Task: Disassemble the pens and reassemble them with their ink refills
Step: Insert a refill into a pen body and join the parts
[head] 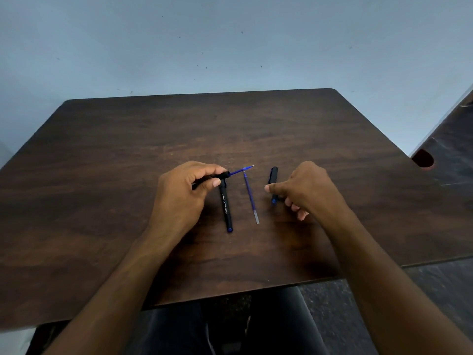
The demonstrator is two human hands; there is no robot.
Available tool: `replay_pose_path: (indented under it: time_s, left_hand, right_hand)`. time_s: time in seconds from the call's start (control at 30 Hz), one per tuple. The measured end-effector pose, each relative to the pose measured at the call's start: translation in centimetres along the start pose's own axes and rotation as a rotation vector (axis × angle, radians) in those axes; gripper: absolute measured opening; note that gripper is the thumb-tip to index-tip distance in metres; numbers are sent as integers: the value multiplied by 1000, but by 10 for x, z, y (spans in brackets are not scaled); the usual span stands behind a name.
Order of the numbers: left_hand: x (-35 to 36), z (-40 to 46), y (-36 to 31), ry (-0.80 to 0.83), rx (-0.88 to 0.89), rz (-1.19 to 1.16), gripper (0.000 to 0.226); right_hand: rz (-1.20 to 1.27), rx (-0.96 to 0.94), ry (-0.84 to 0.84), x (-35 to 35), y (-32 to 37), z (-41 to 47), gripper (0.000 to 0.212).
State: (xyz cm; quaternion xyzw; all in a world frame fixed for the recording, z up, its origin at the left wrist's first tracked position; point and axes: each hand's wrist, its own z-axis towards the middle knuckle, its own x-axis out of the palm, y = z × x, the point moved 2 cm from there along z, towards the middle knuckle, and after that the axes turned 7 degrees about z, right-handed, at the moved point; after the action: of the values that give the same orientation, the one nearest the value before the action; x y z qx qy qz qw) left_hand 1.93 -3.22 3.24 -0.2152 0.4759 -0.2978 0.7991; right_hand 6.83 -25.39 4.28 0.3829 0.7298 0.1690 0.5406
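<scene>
Two pens are in pieces on the brown bench (128,155). The left hand (179,190) grips a black barrel with a blue refill (240,171) sticking out. The right hand (304,190) is loose, holding nothing, right by a black cap (274,175). Another refill (250,198) lies between them. I think the tip piece goes on next. The lying barrel (226,206) says "OCTANE".
</scene>
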Motion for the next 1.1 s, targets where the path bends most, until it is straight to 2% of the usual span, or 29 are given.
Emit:
replay_pose_path:
  time_s: [0.17, 0.27, 0.37, 0.47, 0.6, 1.0, 1.1]
  left_hand:
    - [0, 0, 0, -12, 18, 32, 27]
    - [0, 0, 1, -20, 22, 43, 27]
    - [1, -1, 0, -20, 35, 54, 27]
    - [2, -1, 0, -19, 39, 52, 27]
    - [2, -1, -1, -25, 39, 39, 26]
    - [1, -1, 0, -17, 51, 64, 26]
    - [1, -1, 0, -28, 36, 58, 25]
  right_hand:
    - [-43, 61, 39, 2, 4, 1, 42]
    - [29, 50, 50, -2, 2, -1, 32]
    - [282, -140, 42, -3, -3, -4, 27]
    - [676, -349, 72, -4, -3, -13, 19]
    - [979, -459, 187, 1, -2, -18, 12]
    - [978, -491, 223, 20, 0, -23, 12]
    - [1014, -504, 178, 20, 1, -23, 10]
